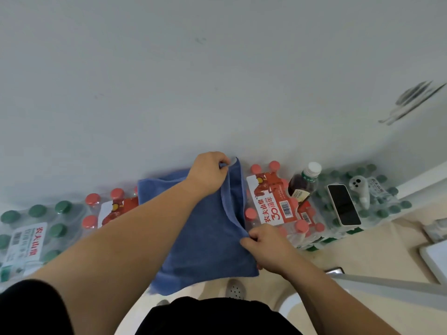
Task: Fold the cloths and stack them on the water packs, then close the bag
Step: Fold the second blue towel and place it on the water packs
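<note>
Left hand (pixel 208 174): closed, pinching the far corner of the cloth at the base of the wall; fingertips curled under and out of sight.
Right hand (pixel 267 249): closed, pinching the near end of the same cloth edge; thumb tucked under the fabric, fingertips hidden.
Cloth (pixel 205 240): blue, spread between and under both hands, lying on the water packs; right-hand edge lifted into a raised fold running from one hand to the other; near edge hanging over the front of the packs; left part covered by the left forearm.
Water packs (pixel 273 204): shrink-wrapped bottles in a row along the wall; red-capped pack just right of both hands, another red-capped pack left of the left forearm and partly under the cloth; green-capped pack further left, cut off by the frame edge; green-capped packs well right of the right hand, blurred.
Labels: red and white print on the packs, mostly too soft to read.
Bottle (pixel 303 184): dark liquid, white cap, standing on the packs right of the left hand.
Phone (pixel 343 205): dark screen, pale case, lying flat on the green-capped packs beyond the bottle.
White gadget (pixel 359 189): beside the phone, kind unclear.
Wall (pixel 217 81): pale, plain, behind the left hand; dark smeared streaks at upper right, impossible to identify.
Floor (pixel 338 250): beige, right of the right hand; pale objects at the right edge cut off and unclear.
Bag: cannot tell where.
Clothing (pixel 217 317): black, at the bottom edge, below both arms.
</note>
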